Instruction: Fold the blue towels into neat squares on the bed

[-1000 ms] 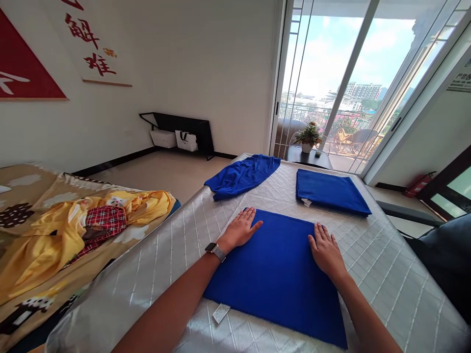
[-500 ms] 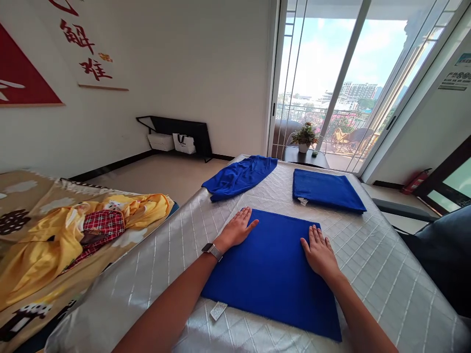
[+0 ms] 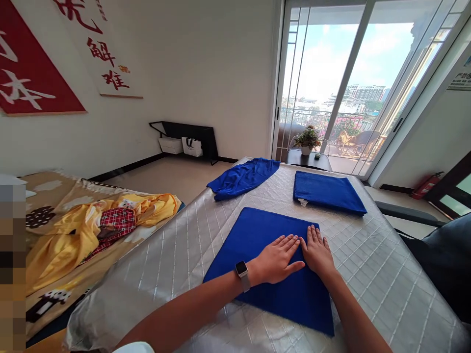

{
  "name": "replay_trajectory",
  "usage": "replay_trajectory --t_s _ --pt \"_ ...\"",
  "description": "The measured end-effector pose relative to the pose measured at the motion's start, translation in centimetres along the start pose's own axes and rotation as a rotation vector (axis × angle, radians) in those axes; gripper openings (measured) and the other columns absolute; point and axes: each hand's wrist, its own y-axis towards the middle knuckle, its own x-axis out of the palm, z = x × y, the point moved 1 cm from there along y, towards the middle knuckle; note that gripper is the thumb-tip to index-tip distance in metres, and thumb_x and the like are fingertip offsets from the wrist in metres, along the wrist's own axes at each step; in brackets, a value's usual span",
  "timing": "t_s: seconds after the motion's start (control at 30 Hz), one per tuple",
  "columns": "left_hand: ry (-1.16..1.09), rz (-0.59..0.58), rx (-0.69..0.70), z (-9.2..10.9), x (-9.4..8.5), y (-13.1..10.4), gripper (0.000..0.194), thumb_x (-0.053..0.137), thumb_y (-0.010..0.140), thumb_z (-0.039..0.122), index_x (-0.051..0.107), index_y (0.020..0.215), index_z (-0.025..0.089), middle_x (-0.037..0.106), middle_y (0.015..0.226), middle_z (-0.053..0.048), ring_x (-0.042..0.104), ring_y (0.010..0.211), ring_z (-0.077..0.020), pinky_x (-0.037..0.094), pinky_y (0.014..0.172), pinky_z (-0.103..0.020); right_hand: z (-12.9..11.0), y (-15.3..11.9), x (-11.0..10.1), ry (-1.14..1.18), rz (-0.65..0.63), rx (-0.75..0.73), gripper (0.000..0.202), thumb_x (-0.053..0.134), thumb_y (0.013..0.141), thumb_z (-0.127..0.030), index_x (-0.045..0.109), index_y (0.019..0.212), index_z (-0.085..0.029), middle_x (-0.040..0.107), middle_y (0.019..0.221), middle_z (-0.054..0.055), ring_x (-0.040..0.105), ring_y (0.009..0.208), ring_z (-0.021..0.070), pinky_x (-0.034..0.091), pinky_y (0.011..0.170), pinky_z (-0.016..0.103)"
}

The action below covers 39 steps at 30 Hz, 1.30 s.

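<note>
A folded blue cloth (image 3: 235, 245) lies flat on the silver quilted mattress (image 3: 172, 255) in front of me. My left hand (image 3: 277, 260), with a watch (image 3: 242, 274) on its wrist, rests palm down across the cloth, fingers stretched toward the right edge. Along that right edge my right hand (image 3: 318, 250) lies flat, fingers extended. The two hands meet near the cloth's far right corner. Behind them sits a second folded blue cloth (image 3: 327, 191) with a white tag. To its left is a crumpled blue cloth (image 3: 246, 179).
At left, a bed with a patterned cover (image 3: 47, 186) holds yellow clothing (image 3: 73, 225) and a red plaid piece (image 3: 117, 220). A black stand (image 3: 191, 130) leans by the wall. A potted plant (image 3: 307, 139) stands on a small table before the glass door. Dark seating (image 3: 441, 245) is at right.
My left hand has moved right across the blue cloth, from its left edge to beside my right hand. My right hand stays at the right edge. The view has shifted slightly left.
</note>
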Motion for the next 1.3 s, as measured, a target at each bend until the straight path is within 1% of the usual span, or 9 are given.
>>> replay_trajectory --t_s 0.07,0.17,0.27,0.47,0.57,0.63,0.8,1.0,1.3 --pt "-0.007 -0.015 -0.01 0.7 0.7 0.2 0.073 0.021 0.104 0.061 0.024 0.16 0.015 0.029 0.165 -0.011 0.02 0.154 -0.0214 0.016 0.126 -0.038 0.1 0.0 0.1 -0.01 0.004 -0.007 0.068 0.017 0.103 -0.044 0.013 0.161 -0.007 0.009 0.169 0.011 0.006 0.156 0.0232 0.01 0.125 0.045" --pt "0.002 -0.041 -0.119 -0.6 0.4 -0.3 0.076 0.019 0.103 0.063 0.028 0.159 0.012 0.027 0.165 -0.013 0.019 0.154 -0.023 0.017 0.126 -0.04 0.1 0.1 0.2 -0.002 0.0 0.007 0.071 0.016 0.103 -0.046 0.012 0.161 -0.006 0.009 0.169 0.01 0.006 0.156 0.0233 0.01 0.125 0.045" --pt "0.029 -0.062 -0.251 -3.4 -1.1 -2.1 0.078 0.017 0.103 0.064 0.031 0.158 0.01 0.027 0.165 -0.015 0.019 0.154 -0.024 0.017 0.126 -0.042 0.1 0.2 0.3 0.009 0.005 0.021 0.071 0.014 0.103 -0.049 0.012 0.161 -0.007 0.01 0.169 0.009 0.007 0.156 0.0231 0.009 0.125 0.044" --pt "0.099 -0.041 -0.498 -10.0 -4.2 -6.9 0.082 0.018 0.102 0.066 0.03 0.157 0.007 0.025 0.165 -0.017 0.02 0.154 -0.0262 0.019 0.127 -0.046 0.0 0.1 0.2 0.018 0.005 0.027 0.072 0.012 0.103 -0.05 0.013 0.161 -0.007 0.01 0.169 0.008 0.007 0.156 0.022 0.009 0.125 0.044" --pt "0.111 0.008 -0.532 -12.4 -4.4 -8.5 0.077 0.019 0.103 0.064 0.029 0.158 0.011 0.027 0.164 -0.015 0.023 0.153 -0.0257 0.022 0.126 -0.046 0.0 0.0 0.2 0.016 0.009 0.035 0.072 0.012 0.102 -0.05 0.013 0.161 -0.007 0.011 0.169 0.007 0.007 0.156 0.0218 0.009 0.126 0.044" --pt "0.11 0.032 -0.516 -13.3 -4.1 -9.0 0.074 0.02 0.104 0.062 0.027 0.159 0.014 0.028 0.164 -0.013 0.025 0.152 -0.0255 0.024 0.125 -0.046 0.0 0.1 0.2 0.02 0.004 0.037 0.072 0.013 0.102 -0.051 0.013 0.161 -0.008 0.011 0.169 0.007 0.006 0.156 0.0218 0.009 0.126 0.044" --pt "0.099 0.045 -0.492 -13.9 -3.5 -9.2 0.074 0.023 0.103 0.063 0.025 0.16 0.016 0.028 0.165 -0.012 0.025 0.152 -0.0261 0.024 0.126 -0.046 0.1 0.3 0.5 -0.002 -0.004 0.041 0.073 0.015 0.102 -0.051 0.013 0.161 -0.009 0.009 0.169 0.007 0.005 0.156 0.0218 0.009 0.126 0.044" --pt "0.065 0.028 -0.502 -13.7 -3.9 -9.3 0.077 0.021 0.103 0.065 0.025 0.16 0.013 0.024 0.166 -0.013 0.024 0.153 -0.0255 0.022 0.126 -0.045 0.5 0.5 1.2 0.001 0.01 0.036 0.073 0.013 0.102 -0.053 0.014 0.161 -0.01 0.009 0.169 0.006 0.005 0.156 0.0207 0.008 0.126 0.044" --pt "0.06 0.059 -0.495 -13.2 -4.1 -9.3 0.081 0.02 0.101 0.067 0.03 0.158 0.011 0.028 0.164 -0.014 0.026 0.152 -0.0256 0.021 0.126 -0.044 0.6 0.6 1.5 0.031 0.006 0.041 0.074 0.012 0.101 -0.054 0.012 0.161 -0.01 0.007 0.17 0.005 0.002 0.156 0.0192 0.008 0.126 0.044"
